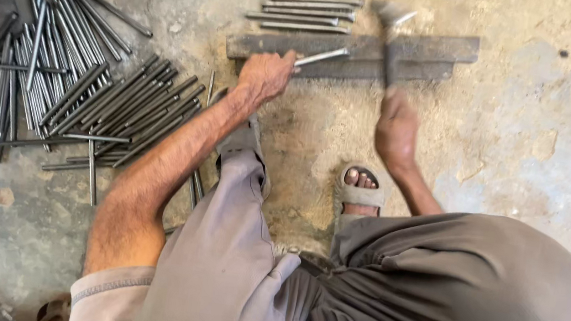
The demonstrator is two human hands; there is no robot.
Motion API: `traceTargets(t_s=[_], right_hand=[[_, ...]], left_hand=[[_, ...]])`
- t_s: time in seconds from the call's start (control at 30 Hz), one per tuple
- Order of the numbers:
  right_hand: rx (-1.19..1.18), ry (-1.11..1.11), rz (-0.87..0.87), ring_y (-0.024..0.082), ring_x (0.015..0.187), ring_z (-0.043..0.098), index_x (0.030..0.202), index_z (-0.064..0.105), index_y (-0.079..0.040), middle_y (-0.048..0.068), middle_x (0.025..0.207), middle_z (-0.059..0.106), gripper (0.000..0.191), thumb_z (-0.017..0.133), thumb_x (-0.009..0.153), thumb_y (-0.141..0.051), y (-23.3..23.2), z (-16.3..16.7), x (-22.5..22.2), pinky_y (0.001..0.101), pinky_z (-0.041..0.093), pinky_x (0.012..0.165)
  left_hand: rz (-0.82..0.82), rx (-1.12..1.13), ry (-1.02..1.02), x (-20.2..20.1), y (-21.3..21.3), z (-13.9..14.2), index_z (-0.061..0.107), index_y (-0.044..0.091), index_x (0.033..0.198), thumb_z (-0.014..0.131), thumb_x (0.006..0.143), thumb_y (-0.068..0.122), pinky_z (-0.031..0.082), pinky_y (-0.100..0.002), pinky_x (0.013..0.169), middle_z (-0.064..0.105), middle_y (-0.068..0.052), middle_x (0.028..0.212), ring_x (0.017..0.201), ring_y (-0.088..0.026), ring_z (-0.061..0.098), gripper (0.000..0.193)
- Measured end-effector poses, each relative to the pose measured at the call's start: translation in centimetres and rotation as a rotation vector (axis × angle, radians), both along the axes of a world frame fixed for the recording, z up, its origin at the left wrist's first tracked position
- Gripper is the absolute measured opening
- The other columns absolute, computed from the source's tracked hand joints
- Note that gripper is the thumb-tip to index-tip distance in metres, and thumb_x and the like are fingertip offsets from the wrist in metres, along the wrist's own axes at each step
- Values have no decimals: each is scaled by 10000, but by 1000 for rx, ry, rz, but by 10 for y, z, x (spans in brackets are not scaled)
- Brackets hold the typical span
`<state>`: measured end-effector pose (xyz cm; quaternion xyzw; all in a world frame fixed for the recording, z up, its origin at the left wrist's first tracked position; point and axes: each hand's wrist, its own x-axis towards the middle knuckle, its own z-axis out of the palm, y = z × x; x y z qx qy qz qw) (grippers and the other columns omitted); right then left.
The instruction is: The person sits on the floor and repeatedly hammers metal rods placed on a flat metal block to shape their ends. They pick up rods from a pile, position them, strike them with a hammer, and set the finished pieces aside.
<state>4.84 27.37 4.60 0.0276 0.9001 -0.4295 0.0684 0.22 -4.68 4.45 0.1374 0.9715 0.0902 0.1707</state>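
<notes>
Rod [320, 57] in left hand [264, 76] points right along bar [427, 47].

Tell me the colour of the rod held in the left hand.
Shiny silver-grey metal: the rod, gripped by the left hand, seen in the head view.

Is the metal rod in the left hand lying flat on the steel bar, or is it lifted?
Lying: the rod rests across the steel bar, its near end gripped by the left hand.
</notes>
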Motion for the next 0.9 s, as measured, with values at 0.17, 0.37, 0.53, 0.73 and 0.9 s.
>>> traceTargets(t_s=[0.17, 0.37, 0.53, 0.73, 0.9], right_hand=[[200, -26, 174, 344, 645, 552, 866, 635, 7, 206, 729, 577, 589, 400, 1174, -437, -5, 7, 1, 533, 451, 629], [167, -403, 39, 488, 681, 622, 925, 612, 3, 286, 749, 638, 526, 358, 1117, -416, -8, 28, 19, 578, 476, 594], [162, -67, 95, 551, 737, 599, 962, 637, 5, 321, 782, 622, 497, 408, 1111, -410, -10, 33, 24, 607, 452, 647], [179, -182, 51, 584, 850, 584, 998, 654, 2, 337, 861, 638, 538, 382, 1098, -451, -13, 32, 25, 637, 434, 735], [119, -199, 21, 567, 836, 608, 972, 653, 18, 338, 835, 639, 593, 368, 1110, -483, -17, 32, 24, 620, 463, 745]], left_hand=[[58, -13, 0, 0, -5, -16, 552, 50, 1021, 470, 1088, 374, 529, -511, 540, 682, -164, 705, 629, -352, 701, 341], [25, 59, 118, 2, -9, -24, 581, 59, 1055, 520, 1081, 407, 536, -553, 610, 711, -197, 775, 705, -423, 705, 354], [74, 17, -7, -1, -9, -27, 562, 50, 1087, 516, 1053, 387, 548, -585, 618, 715, -220, 765, 701, -440, 717, 342], [2, -24, 100, 6, -15, -7, 557, 74, 1079, 516, 1031, 320, 545, -560, 587, 690, -205, 719, 662, -423, 706, 254], [-63, 473, 314, 41, -13, 15, 553, 64, 1099, 541, 1074, 241, 477, -472, 458, 575, -141, 631, 511, -339, 599, 179]])
